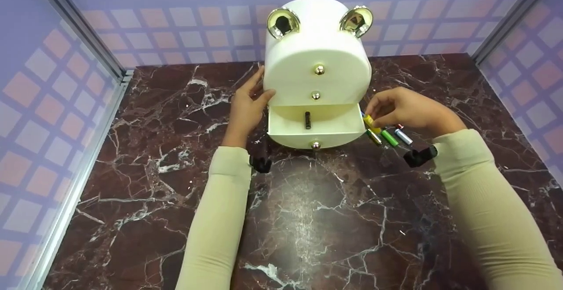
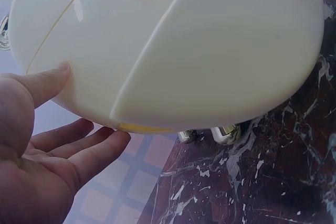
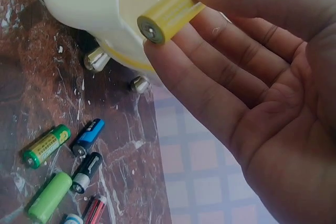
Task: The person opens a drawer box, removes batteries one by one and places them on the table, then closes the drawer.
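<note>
A small white cabinet (image 1: 316, 43) with rounded top and gold knobs stands upright on the table, its bottom drawer (image 1: 281, 122) pulled out. One dark battery (image 1: 308, 120) lies in that drawer. My left hand (image 1: 246, 109) steadies the cabinet's left side, thumb on the front edge and fingers along the side. Just right of the drawer, my right hand (image 1: 407, 109) pinches a yellow battery (image 3: 173, 14) between thumb and fingertips, lifted over the table in the right wrist view. Below it lie a light green battery (image 3: 50, 198), a blue battery (image 3: 89, 136) and several others.
The dark red marbled table (image 1: 308, 219) carries everything. Tiled purple walls (image 1: 189, 21) close in the back and both sides. Two shiny gold-lined ears (image 1: 356, 21) stick out of the cabinet's top. Short metal feet (image 3: 97, 59) show under the cabinet.
</note>
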The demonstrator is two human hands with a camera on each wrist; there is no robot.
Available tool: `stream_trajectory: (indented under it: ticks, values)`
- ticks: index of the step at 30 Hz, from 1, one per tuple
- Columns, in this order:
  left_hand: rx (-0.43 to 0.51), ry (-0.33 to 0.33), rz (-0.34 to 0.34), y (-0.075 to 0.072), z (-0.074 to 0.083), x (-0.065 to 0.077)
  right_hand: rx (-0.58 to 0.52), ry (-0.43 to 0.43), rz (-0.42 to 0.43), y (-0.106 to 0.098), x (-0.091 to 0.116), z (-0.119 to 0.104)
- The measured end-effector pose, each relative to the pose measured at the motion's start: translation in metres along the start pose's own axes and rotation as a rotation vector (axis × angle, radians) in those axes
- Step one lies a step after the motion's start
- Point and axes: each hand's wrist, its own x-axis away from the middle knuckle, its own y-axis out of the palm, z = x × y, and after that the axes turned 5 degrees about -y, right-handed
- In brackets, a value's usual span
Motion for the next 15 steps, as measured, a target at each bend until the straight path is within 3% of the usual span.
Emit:
stream_trajectory:
  ticks: [15]
  values:
    - [-0.002,-0.002,-0.005,-0.001,0.0,0.002,-0.015,0.014,0.049,0.014,0.012,0.022]
